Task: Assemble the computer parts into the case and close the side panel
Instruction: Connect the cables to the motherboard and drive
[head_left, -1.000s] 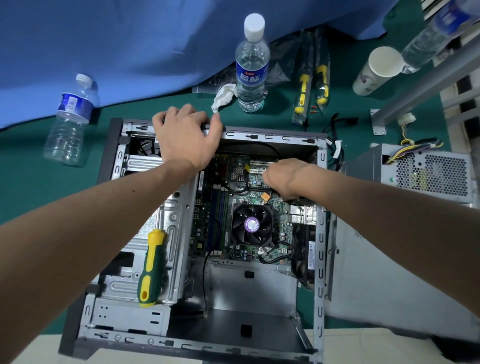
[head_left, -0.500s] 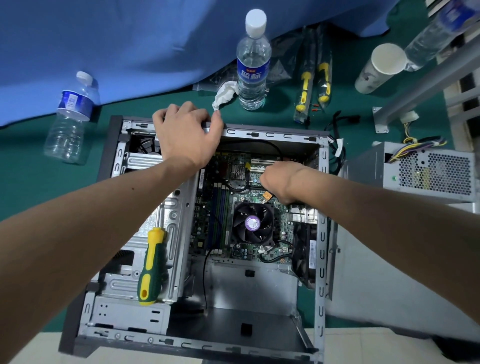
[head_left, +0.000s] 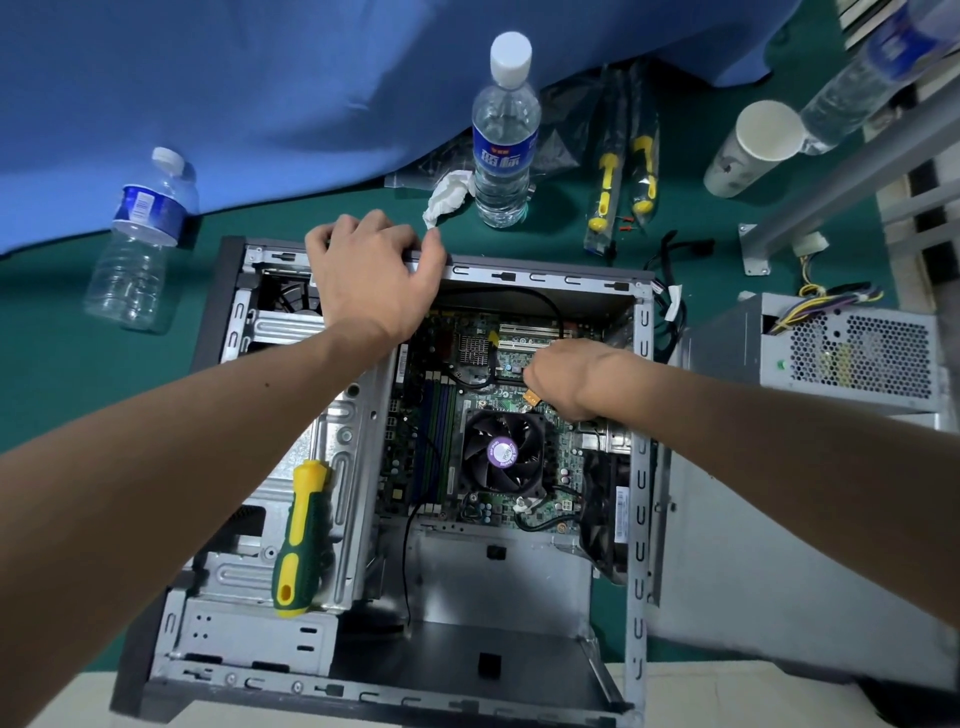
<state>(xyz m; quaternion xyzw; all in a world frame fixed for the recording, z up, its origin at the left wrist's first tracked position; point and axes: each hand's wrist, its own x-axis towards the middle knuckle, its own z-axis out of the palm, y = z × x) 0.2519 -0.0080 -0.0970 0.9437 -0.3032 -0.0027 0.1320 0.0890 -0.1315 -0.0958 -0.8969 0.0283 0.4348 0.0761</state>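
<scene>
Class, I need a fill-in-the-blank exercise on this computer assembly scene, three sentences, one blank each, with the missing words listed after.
1. The green-and-yellow-handled screwdriver lies on the metal drive cage of the open grey computer case, on its ____ side.
2. The left hand grips the case's ____ rim.
3. The right hand reaches over the green motherboard, just above the black ____ with the purple sticker.

Missing words: left; far; fan

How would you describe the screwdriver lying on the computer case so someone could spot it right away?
Find the open computer case in the middle of the green table. On its metal drive cage at the left, below the left hand, lies the screwdriver. Its thick green and yellow handle is bare, unlike the two slimmer yellow-handled ones in plastic sleeves beyond the case.
</scene>
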